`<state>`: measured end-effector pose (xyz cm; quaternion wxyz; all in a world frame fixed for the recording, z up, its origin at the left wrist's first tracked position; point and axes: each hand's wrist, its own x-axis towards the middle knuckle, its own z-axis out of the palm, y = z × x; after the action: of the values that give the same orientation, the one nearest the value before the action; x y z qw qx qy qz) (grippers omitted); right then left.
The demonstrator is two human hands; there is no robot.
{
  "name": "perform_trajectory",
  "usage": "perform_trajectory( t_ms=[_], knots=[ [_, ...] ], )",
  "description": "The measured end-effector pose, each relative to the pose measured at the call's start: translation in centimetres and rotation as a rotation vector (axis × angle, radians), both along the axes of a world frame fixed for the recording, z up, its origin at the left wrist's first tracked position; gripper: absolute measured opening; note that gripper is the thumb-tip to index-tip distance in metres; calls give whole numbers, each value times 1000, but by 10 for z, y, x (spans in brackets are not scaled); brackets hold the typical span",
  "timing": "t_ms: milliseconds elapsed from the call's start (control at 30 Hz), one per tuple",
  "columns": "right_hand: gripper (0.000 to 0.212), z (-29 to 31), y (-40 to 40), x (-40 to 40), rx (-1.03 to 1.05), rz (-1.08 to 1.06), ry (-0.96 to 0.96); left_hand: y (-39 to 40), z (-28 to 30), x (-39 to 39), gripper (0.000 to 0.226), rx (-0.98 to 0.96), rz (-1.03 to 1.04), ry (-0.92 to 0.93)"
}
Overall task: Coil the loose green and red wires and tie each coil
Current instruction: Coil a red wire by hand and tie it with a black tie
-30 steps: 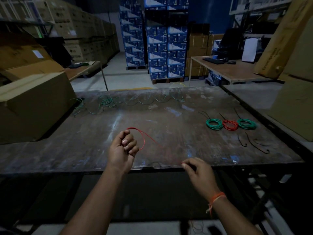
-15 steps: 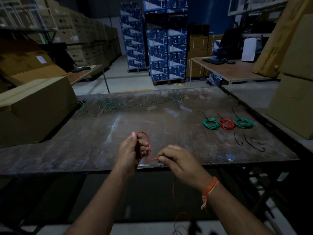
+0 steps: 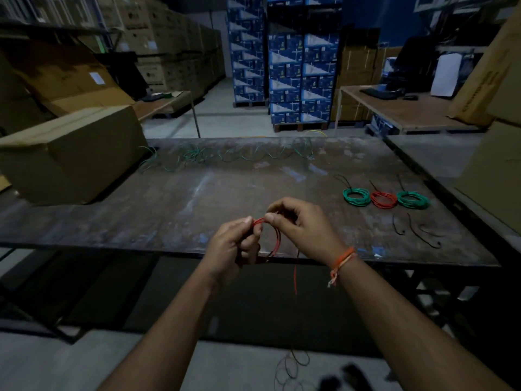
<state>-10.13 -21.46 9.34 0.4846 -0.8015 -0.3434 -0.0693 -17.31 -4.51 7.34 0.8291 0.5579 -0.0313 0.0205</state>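
head view, box print too blurred to read, left hand (image 3: 235, 244) and right hand (image 3: 300, 224) both pinching red wire (image 3: 277, 239) loop above table (image 3: 169, 210) edge

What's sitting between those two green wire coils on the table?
A finished red coil lies between the left green coil and the right green coil, seen in the head view.

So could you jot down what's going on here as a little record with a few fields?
place: warehouse, worn table
left hand: pinches the red wire loops
right hand: pinches the same loops at the top
wire tail: hangs below the table edge
finished coils: two green coils, one red coil between them
ties: black ties lie nearby
loose green wire: along the far edge
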Motion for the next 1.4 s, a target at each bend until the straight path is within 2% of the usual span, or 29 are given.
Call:
perform_trajectory(
  t_ms=[133, 367, 467, 633, 767, 867, 933, 1033, 1133, 1200, 1267, 1367, 1400],
  knots=[
    [38, -19, 6, -9, -4, 37, 45, -3, -2, -12, 25, -136, -9, 20],
    [44, -22, 14, -6, 54, 134, 214, 9, 21, -13, 24, -157, -196, 134],
    [47, -25, 23, -1, 127, 151, 261, 13, 23, -6, 25, -220, -175, 179],
    [41, -42, 39, 6, 188, 175, 391, 28, 14, 5, 23, -322, -74, 188],
    [25, -51, 44, 13, 165, 139, 497, 58, 16, 17, 29, -515, -32, 157],
    [6, -70, 37, 25, 73, 118, 405, 86, 23, 30, 34, -650, 34, 100],
    [3, -82, 30, 34, 58, 69, 353, 105, 24, 36, 35, -698, 81, 65],
    [9, -96, 18, 41, 61, -46, 324, 130, 20, 43, 39, -760, 139, 48],
    [18, -101, 16, 43, 87, -103, 330, 138, 16, 51, 25, -681, 159, 63],
    [21, -97, 22, 41, 117, -123, 314, 132, 16, 59, 27, -639, 148, 65],
    [22, -86, 27, 42, -10, -140, 250, 126, 18, 66, 27, -629, 141, 57],
    [19, -60, 26, 45, -354, -12, 234, 124, 25, 77, 22, -619, 140, 22],
    [18, -47, 26, 46, -352, -15, 210, 125, 29, 81, 25, -617, 146, 18]
  ],
)
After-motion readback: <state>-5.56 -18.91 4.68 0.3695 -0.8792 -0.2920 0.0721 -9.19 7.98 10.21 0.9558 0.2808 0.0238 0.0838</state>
